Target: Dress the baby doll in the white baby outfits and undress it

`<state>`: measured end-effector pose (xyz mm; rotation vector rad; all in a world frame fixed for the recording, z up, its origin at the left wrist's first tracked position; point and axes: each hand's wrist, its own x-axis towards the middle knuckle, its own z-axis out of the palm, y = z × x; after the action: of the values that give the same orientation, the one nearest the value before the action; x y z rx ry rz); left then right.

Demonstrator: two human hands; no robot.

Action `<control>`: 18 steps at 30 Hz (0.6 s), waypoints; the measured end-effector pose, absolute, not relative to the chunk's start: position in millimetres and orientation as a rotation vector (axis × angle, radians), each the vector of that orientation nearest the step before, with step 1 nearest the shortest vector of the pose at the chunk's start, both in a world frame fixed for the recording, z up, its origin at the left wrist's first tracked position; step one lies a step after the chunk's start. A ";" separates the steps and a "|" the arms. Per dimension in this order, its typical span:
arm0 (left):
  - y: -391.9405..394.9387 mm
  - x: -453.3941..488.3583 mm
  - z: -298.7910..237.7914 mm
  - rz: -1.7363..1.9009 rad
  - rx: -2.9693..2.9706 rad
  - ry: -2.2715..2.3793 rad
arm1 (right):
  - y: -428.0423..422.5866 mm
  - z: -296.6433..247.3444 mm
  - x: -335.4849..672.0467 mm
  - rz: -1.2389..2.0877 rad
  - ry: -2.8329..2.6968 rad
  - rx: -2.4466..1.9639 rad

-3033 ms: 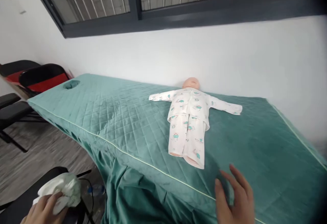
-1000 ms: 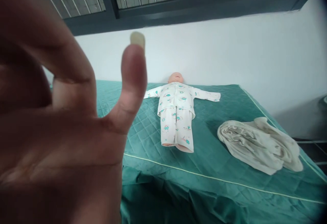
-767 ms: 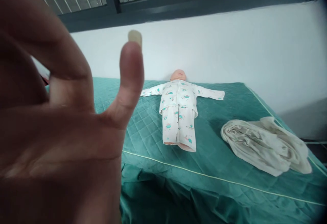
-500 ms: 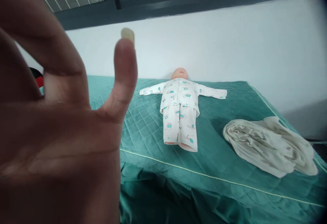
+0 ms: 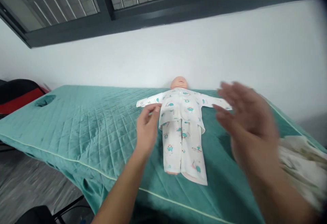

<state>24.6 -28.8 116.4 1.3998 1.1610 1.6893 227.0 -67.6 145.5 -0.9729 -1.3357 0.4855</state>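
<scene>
A doll [image 5: 179, 82] lies on its back in a white patterned shirt [image 5: 182, 105] and matching trousers [image 5: 172, 149]. Its arms are spread to both sides, and the upper part of its head is hard to make out. My left hand [image 5: 149, 123] is at the left side of the shirt, just below the sleeve, with thumb and forefinger drawn together. Whether cloth is between those fingertips I cannot tell. On the other side my right hand [image 5: 249, 122] is open and smeared by motion, in front of the right sleeve's end [image 5: 223, 103], holding nothing.
A green quilted cover [image 5: 102, 125] lies over the bed, which stands against a white wall [image 5: 114, 60] below a window. Crumpled pale cloth [image 5: 304, 162] is at the right, partly behind my right forearm. Black-and-red seating [image 5: 21, 96] stands at the left.
A hand that filled the left side close to the camera is gone from there. Both my hands now reach out over the bed, beside the doll. The view shows more of the left side.
</scene>
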 end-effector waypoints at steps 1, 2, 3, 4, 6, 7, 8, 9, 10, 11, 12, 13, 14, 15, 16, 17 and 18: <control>-10.4 28.5 101.7 1.611 1.464 1.194 | -48.8 137.5 226.2 0.532 -1.307 -0.984; 8.0 33.3 89.4 1.551 1.537 1.216 | -27.7 128.1 225.5 0.562 -1.275 -1.042; 26.7 39.1 80.1 1.513 1.621 1.225 | -5.0 118.3 224.9 0.571 -1.253 -1.131; 45.5 45.9 73.9 1.478 1.714 1.229 | 18.4 108.7 224.7 0.571 -1.262 -1.220; 83.0 61.0 69.0 1.388 1.873 1.238 | 62.7 91.7 226.0 0.561 -1.318 -1.361; 100.6 68.0 69.1 1.325 1.923 1.248 | 81.7 84.8 227.5 0.572 -1.362 -1.401; 116.7 73.8 70.0 1.255 1.952 1.252 | 97.6 78.9 229.6 0.582 -1.408 -1.415; 130.6 78.3 71.1 1.186 1.968 1.241 | 110.0 73.9 232.1 0.592 -1.452 -1.412; 141.8 81.3 71.9 1.135 1.977 1.218 | 118.7 69.5 234.8 0.601 -1.489 -1.396; 150.0 82.8 72.2 1.098 1.984 1.187 | 124.0 65.9 237.6 0.605 -1.516 -1.374; 155.3 83.3 71.8 1.070 1.989 1.157 | 126.4 62.9 240.1 0.604 -1.534 -1.355; 158.0 83.0 70.9 1.053 1.992 1.133 | 126.6 60.7 242.0 0.603 -1.544 -1.343; 158.6 82.2 69.7 1.043 1.986 1.127 | 125.5 59.1 243.3 0.600 -1.553 -1.339; 157.8 81.4 68.4 1.033 1.975 1.129 | 123.7 58.2 244.0 0.591 -1.566 -1.342; 156.1 80.7 67.3 1.027 1.964 1.134 | 121.9 57.9 244.1 0.580 -1.581 -1.353; 154.3 80.3 66.5 1.022 1.954 1.138 | 120.4 57.9 243.8 0.572 -1.596 -1.368; 152.7 80.1 66.2 1.021 1.946 1.141 | 119.4 58.0 243.3 0.569 -1.609 -1.386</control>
<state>80.1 152.7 66.2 1.9460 1.1411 1.0205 243.3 119.4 58.0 -1.3861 -1.6094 0.5690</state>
